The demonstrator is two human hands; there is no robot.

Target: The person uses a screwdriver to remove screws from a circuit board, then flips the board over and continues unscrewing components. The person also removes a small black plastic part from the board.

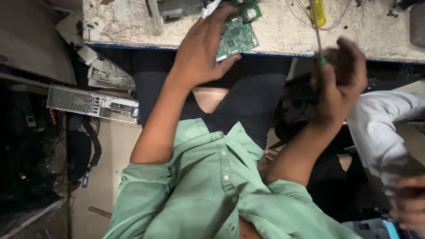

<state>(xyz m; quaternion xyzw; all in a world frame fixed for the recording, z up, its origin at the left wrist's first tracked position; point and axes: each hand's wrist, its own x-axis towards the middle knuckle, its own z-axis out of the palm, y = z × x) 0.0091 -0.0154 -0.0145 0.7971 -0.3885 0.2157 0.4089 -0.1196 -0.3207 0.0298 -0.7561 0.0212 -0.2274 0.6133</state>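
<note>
My left hand [201, 48] rests flat on a green circuit board [237, 37] at the front edge of a worn white workbench [124, 24], fingers spread over its left side. My right hand [341, 77] hovers below the bench edge, closed around the lower end of a screwdriver. The screwdriver's thin shaft runs up to a yellow handle [318, 13] over the bench. The right hand is blurred. I wear a green shirt and dark trousers.
A grey metal chassis part [175, 9] lies behind the board. Thin wires [341, 17] loop on the bench at right. Computer casings and a perforated panel [88, 102] are stacked on the floor at left. Another person's white sleeve [380, 128] and hand [409, 201] are at right.
</note>
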